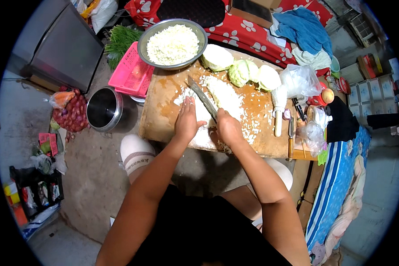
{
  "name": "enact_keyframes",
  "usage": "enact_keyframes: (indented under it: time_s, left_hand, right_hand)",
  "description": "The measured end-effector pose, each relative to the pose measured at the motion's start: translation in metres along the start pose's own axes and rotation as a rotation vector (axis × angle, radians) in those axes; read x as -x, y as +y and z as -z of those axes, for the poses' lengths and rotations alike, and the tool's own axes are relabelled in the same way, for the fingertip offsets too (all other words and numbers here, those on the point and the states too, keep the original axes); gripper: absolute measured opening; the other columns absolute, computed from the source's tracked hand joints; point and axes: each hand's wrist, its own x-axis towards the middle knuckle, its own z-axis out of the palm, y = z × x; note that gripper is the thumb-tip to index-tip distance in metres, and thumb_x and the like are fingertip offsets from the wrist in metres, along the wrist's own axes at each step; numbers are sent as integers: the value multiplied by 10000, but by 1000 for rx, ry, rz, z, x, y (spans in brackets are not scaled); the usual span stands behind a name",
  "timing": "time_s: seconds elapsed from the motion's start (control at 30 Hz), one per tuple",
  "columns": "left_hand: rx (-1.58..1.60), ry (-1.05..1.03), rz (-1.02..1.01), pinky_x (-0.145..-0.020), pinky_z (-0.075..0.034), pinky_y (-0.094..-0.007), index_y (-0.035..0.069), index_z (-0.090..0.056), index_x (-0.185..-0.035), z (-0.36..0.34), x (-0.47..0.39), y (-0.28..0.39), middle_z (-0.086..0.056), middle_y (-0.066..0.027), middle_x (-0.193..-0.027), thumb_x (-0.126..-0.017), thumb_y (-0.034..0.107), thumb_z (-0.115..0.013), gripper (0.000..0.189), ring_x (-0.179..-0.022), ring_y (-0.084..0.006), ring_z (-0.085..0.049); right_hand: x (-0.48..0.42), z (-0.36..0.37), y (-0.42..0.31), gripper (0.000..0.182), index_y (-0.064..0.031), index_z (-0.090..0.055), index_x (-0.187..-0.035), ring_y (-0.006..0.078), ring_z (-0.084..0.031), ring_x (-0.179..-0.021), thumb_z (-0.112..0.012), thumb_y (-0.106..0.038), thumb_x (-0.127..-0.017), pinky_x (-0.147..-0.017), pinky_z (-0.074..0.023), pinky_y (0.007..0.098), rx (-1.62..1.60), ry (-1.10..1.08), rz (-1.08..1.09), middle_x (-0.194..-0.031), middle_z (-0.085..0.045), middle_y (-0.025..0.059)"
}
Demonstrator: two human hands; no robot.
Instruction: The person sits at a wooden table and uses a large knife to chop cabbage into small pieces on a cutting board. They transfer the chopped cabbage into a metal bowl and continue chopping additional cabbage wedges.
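Note:
My right hand [228, 128] is closed around the handle of a large kitchen knife [202, 97], whose blade reaches up and left over the wooden board [163, 113]. Under and beside the blade, my left hand [187, 119] lies with fingers stretched out on pale chopped cabbage; whether it presses the blade's flat side or only cabbage is hard to tell. A heap of chopped cabbage [227, 96] lies right of the knife. Along the board's far side sit cut cabbage pieces [217, 58] and a leafy cabbage piece [241, 73]. A metal bowl [142, 50] full of chopped cabbage stands at the far left corner.
A pink plastic basket [126, 74] and a dark metal pot [118, 109] stand left of the board. Behind them lie green stalks [121, 41]. A white-handled utensil [278, 123], a wooden-handled knife [290, 146] and plastic bags [301, 81] lie at the right.

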Motion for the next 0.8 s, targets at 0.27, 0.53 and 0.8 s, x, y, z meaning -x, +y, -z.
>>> enact_keyframes:
  time_s: [0.27,0.53,0.8]
  left_hand:
    - [-6,-81,108,-1178,-248,-380,-62,-260,-1473,6,-2,6,-234,-275,-1544,-731,278,-816,988,-1449,-361,-235]
    - [29,-29,110,-1163,-282,-401,-74,-371,-1391,0,-2,7,-264,-284,-1527,-681,195,-849,897,-1432,-378,-264]
    - [35,33,-9,-1168,-266,-413,-80,-289,-1450,-8,2,-2,-269,-310,-1513,-697,158,-833,959,-1420,-409,-269]
  right_hand:
    - [50,43,-14,146,17,-470,-930,435,-644,-684,-522,42,-796,-604,-534,487,61,1,57,-845,-608,253]
    - [37,11,-20,90,8,-487,-896,334,-672,-636,-545,0,-829,-561,-569,382,220,21,47,-815,-602,209]
    - [2,-27,-8,137,27,-490,-940,392,-668,-699,-557,-20,-829,-610,-567,429,84,60,37,-866,-609,239]
